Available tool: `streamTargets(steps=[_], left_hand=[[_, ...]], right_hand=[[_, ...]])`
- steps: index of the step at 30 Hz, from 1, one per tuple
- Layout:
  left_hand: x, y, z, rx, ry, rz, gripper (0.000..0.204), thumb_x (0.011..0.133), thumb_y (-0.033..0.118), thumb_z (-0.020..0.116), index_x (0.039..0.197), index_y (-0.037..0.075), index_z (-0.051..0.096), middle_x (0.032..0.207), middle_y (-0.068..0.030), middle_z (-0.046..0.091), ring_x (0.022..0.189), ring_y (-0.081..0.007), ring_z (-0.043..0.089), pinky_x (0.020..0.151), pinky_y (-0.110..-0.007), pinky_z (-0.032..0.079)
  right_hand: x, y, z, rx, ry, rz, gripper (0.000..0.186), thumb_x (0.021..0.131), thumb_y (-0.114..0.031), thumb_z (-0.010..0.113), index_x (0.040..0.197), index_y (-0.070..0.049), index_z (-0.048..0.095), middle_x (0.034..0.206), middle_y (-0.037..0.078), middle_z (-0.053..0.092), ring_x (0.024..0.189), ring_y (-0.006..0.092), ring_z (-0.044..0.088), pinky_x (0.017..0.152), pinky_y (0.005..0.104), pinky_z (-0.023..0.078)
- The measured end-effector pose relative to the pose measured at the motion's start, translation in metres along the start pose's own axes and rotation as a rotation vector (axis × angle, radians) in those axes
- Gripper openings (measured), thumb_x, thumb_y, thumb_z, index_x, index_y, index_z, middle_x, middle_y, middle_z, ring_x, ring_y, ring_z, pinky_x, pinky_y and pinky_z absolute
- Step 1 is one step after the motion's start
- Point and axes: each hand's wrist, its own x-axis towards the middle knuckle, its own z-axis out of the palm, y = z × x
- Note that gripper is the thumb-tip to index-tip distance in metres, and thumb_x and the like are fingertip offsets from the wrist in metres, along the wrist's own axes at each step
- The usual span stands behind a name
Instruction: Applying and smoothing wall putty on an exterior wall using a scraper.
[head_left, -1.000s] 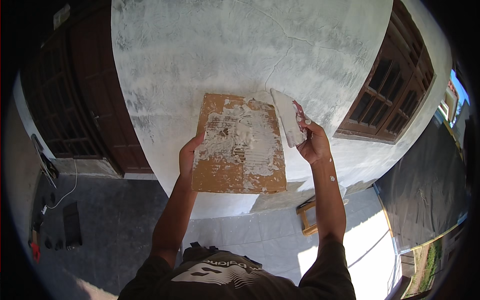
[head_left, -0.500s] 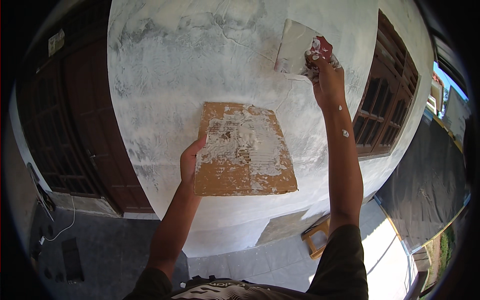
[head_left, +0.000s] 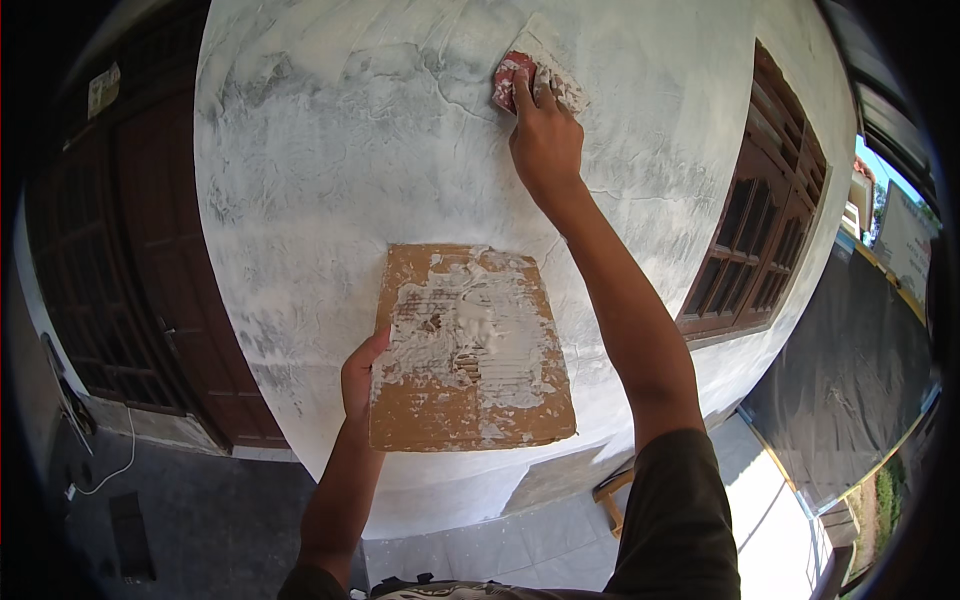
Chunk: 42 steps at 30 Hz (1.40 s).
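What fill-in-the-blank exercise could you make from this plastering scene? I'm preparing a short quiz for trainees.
1. The right hand presses a trowel flat against the ____.
2. The left hand holds a brown board by its ____ edge.
3. The top of the board is smeared with ____ plaster.
4. To the right of the raised arm is a dark wooden ____ with a grid of panes.

Missing words: wall; left; white; window
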Motion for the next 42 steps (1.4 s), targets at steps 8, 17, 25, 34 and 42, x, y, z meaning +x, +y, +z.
streamTargets(steps=[8, 17, 25, 34, 42], left_hand=[[0.005, 0.011, -0.008, 0.002, -0.013, -0.005, 0.038, 0.090, 0.020, 0.044, 0.121, -0.001, 0.047, 0.111, -0.0153, 0.058, 0.098, -0.0252, 0.059, 0.086, -0.039, 0.047], [0.007, 0.004, -0.006, -0.032, -0.007, -0.040, 0.038, 0.089, 0.020, 0.044, 0.121, -0.001, 0.047, 0.112, -0.0148, 0.058, 0.098, -0.0260, 0.058, 0.087, -0.039, 0.046], [0.009, 0.011, -0.016, 0.021, 0.073, -0.016, 0.037, 0.089, 0.019, 0.045, 0.120, -0.001, 0.049, 0.109, -0.0146, 0.059, 0.094, -0.0258, 0.060, 0.085, -0.038, 0.048], [-0.009, 0.015, -0.038, -0.028, 0.010, -0.039, 0.036, 0.089, 0.019, 0.045, 0.119, -0.001, 0.049, 0.109, -0.0142, 0.060, 0.094, -0.0249, 0.060, 0.084, -0.038, 0.048], [-0.033, 0.019, -0.036, 0.018, 0.029, -0.061, 0.039, 0.090, 0.022, 0.043, 0.121, -0.001, 0.047, 0.112, -0.0141, 0.057, 0.098, -0.0249, 0.058, 0.087, -0.038, 0.046]], right_hand=[[-0.014, -0.016, -0.038, 0.300, -0.125, 0.149, 0.052, 0.071, 0.007, 0.051, 0.121, -0.009, 0.053, 0.107, 0.022, 0.059, 0.091, 0.0337, 0.062, 0.074, 0.0368, 0.052], [0.049, 0.014, 0.011, 0.055, -0.062, 0.177, 0.048, 0.066, 0.004, 0.054, 0.113, -0.005, 0.056, 0.090, 0.018, 0.061, 0.074, 0.0332, 0.061, 0.064, 0.0405, 0.051], [0.030, -0.021, 0.015, 0.042, -0.087, 0.058, 0.052, 0.059, 0.002, 0.058, 0.111, 0.000, 0.055, 0.091, 0.018, 0.060, 0.072, 0.0333, 0.061, 0.060, 0.0400, 0.051], [-0.037, -0.072, -0.010, 0.079, -0.198, -0.108, 0.052, 0.063, 0.005, 0.053, 0.115, 0.003, 0.052, 0.102, 0.024, 0.057, 0.078, 0.0334, 0.061, 0.066, 0.0389, 0.052], [-0.015, -0.052, -0.055, 0.396, -0.063, 0.177, 0.058, 0.070, 0.012, 0.047, 0.125, -0.008, 0.049, 0.109, 0.021, 0.059, 0.091, 0.0351, 0.060, 0.076, 0.0383, 0.051]])
